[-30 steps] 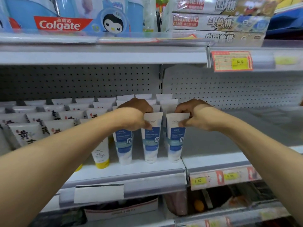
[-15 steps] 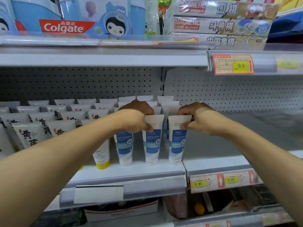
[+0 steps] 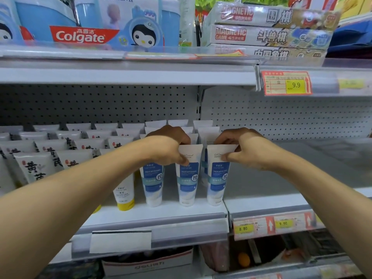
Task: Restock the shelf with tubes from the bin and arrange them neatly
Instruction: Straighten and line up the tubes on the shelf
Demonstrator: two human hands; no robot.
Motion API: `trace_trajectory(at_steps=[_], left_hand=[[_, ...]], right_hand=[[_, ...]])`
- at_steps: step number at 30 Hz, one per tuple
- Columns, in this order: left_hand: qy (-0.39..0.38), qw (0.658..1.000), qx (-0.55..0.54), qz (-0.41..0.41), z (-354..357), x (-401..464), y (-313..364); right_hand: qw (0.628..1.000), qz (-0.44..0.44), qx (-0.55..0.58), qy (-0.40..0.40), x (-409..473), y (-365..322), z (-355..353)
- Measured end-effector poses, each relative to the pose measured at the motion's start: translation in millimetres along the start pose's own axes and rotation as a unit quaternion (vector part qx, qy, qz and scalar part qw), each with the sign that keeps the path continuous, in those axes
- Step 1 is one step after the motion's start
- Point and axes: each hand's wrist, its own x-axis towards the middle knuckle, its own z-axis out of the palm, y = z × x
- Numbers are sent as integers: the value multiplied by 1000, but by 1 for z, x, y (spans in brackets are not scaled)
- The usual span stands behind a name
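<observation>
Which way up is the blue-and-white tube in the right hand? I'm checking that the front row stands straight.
Upright: the blue-and-white tube stands cap-down on the shelf, and the right hand pinches its flat crimped top.

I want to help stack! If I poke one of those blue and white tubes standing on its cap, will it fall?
Probably: the blue tube is tall on a narrow cap, so likely tippy. It looks like soft plastic, so it may squash. Both hands pinch tubes by their flat tops.

Smooth, slightly glossy plastic is seen on the tubes. The shelf and perforated back panel appear painted metal, matt grey-white.
</observation>
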Motion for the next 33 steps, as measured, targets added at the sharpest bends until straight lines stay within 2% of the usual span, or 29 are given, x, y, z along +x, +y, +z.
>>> trace_trajectory(at_steps=[8, 11, 15, 23, 33], left_hand=[[16, 998, -57, -9, -25, -10, -19], [30, 999, -17, -32, -38, -18, -36], [-21, 996, 47, -70, -29, -23, -49], [-37, 998, 29, -47, -13, -20, -53], [-37, 999, 18, -28, -15, -22, -56]], right_hand=[[999, -37, -1, 36, 2, -19, -6], [998, -49, -20, 35, 6, -31, -3], [997, -59, -46, 17, 15, -46, 4], [987, -60, -143, -42, 33, -56, 22], [988, -74, -122, -52, 37, -56, 23]])
